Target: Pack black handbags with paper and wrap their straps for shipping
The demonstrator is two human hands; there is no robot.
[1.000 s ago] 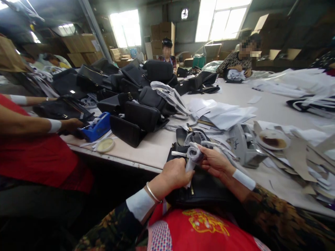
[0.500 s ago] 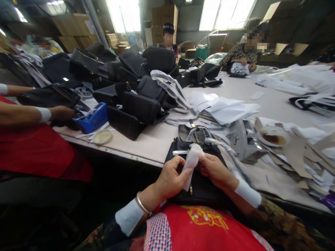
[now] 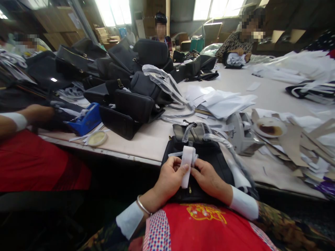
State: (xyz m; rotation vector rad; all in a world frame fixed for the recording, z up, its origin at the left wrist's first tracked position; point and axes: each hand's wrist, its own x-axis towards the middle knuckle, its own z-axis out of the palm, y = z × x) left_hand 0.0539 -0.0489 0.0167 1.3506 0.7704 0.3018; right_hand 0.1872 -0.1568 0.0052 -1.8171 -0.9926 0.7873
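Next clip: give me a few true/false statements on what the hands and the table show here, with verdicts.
1. The left hand and the right hand both pinch a white strip above the black bag. True.
2. The blue tape dispenser sits right of the hands. False: it sits left, by a co-worker's arm.
3. A bangle circles the left wrist. True.
4. The black bag lies mid-table. False: it lies at the table's near edge.
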